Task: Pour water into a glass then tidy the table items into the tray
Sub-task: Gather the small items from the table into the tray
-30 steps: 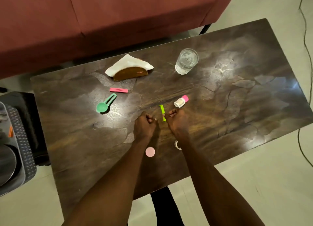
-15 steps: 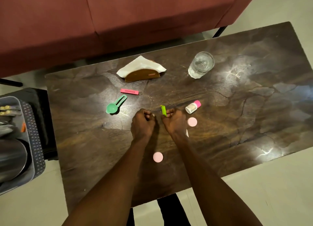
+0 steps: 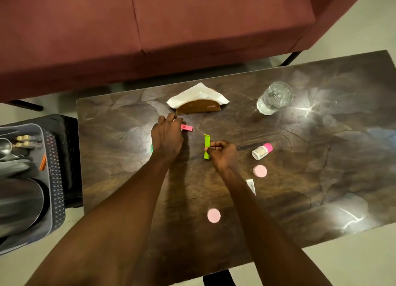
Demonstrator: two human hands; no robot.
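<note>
Head view: two flat round pink lids (image 3: 213, 215) lie low on the glossy dark table (image 3: 321, 178). At centre the right hand (image 3: 224, 155) pinches one green clip (image 3: 207, 146); the left hand (image 3: 167, 135) curls onto one pink clip (image 3: 186, 127). One clear glass (image 3: 274, 97) stands upper right; one grey tray (image 3: 53, 178) sits left.

Dark table (image 3: 321, 168) bears glass (image 3: 274, 98), napkin holder (image 3: 198, 107), bottle (image 3: 261, 151).
</note>
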